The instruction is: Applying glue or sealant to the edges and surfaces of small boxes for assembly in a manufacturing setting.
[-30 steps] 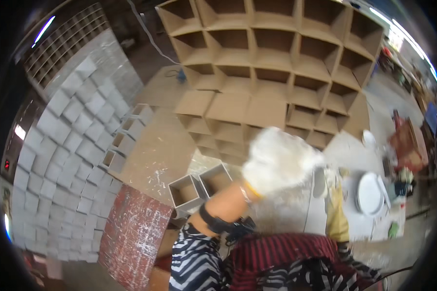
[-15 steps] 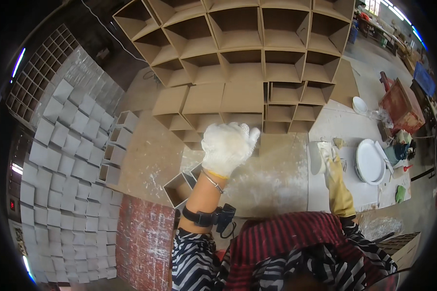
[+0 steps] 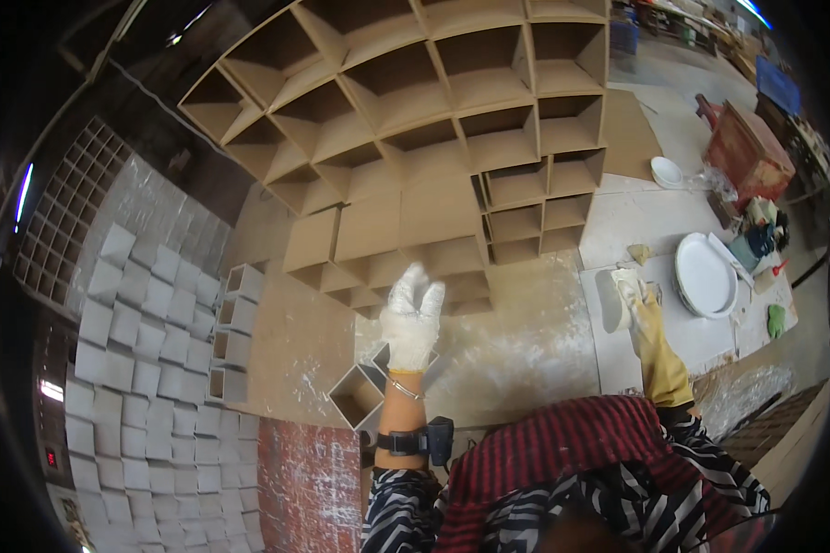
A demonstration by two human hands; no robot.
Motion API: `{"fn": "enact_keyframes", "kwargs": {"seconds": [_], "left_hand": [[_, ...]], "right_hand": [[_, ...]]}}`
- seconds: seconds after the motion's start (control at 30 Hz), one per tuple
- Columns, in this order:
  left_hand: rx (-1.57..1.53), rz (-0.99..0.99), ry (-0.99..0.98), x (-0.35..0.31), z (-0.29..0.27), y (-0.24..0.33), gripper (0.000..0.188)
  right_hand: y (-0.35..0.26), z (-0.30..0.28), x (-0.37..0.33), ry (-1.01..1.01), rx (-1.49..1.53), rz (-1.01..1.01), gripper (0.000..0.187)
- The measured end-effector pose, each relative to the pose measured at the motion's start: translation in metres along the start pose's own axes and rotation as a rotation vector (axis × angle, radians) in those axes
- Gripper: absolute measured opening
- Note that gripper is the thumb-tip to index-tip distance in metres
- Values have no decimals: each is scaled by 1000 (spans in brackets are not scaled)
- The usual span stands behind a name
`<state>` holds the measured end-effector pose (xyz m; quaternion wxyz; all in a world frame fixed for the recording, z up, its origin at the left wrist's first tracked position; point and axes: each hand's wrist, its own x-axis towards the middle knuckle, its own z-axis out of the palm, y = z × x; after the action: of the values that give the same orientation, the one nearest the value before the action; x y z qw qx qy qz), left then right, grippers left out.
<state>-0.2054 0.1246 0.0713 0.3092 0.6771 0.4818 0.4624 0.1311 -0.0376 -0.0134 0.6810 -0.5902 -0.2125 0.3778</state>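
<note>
My left hand (image 3: 411,321), in a white glove, hangs over the board with its fingers apart and nothing in them. In front of its fingertips stands a stack of brown board boxes (image 3: 369,226), open-fronted and set in rows. Small open boxes (image 3: 356,396) lie beside and partly behind my left wrist. On the right, my right hand (image 3: 638,300) wears a yellow glove with pale fingers. It closes around a pale, rounded block (image 3: 610,301), whose exact kind I cannot make out, above a white board.
A white basin (image 3: 706,276) with a flat stick on its rim sits at the right, near a white bowl (image 3: 667,172) and a red-brown crate (image 3: 749,155). Many stacked grey-white boxes (image 3: 148,369) fill the left, with a red scuffed board (image 3: 309,484) beside them.
My left hand has drawn back from the stacked boxes toward me, and its curled fingers have spread. My right hand still grips the pale block. The whole view has turned slightly.
</note>
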Motion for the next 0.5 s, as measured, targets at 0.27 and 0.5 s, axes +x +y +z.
{"fn": "enact_keyframes", "kwargs": {"seconds": [0.27,0.5], "left_hand": [[-419,-126,-109,22,59,17,57],[-1067,-250,59,54,91,25,43]], "right_hand": [[-12,7,-19,-183,219,-170,37],[12,-53,-13,-119,433,-74,36]]}}
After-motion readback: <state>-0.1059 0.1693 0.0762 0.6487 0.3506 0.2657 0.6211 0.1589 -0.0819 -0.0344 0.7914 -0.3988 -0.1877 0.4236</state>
